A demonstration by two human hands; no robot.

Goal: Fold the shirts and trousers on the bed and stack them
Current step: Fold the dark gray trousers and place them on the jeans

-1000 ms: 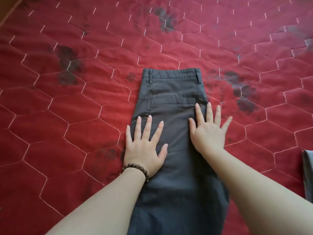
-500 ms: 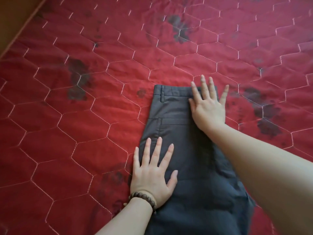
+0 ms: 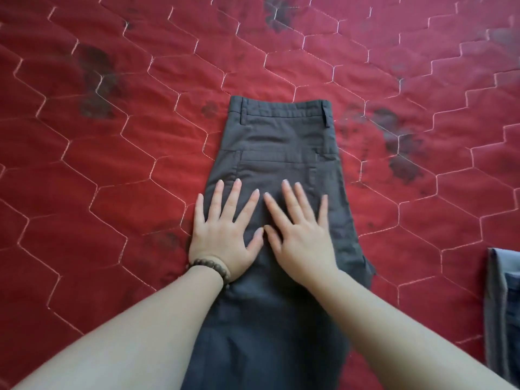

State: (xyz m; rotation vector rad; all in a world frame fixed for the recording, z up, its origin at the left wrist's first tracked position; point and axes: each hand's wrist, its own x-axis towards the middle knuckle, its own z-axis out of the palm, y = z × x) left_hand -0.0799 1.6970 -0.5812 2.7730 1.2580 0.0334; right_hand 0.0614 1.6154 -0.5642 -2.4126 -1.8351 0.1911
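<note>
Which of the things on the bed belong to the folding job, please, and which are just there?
Job: dark grey trousers, left hand, right hand, blue folded garment.
Just there: red quilt, bead bracelet.

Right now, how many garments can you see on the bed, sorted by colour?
Dark grey: 1, the trousers under both flat hands, left hand, right hand.
Blue-grey: 1, a folded garment at the right edge, cut off.
Total: 2
</note>
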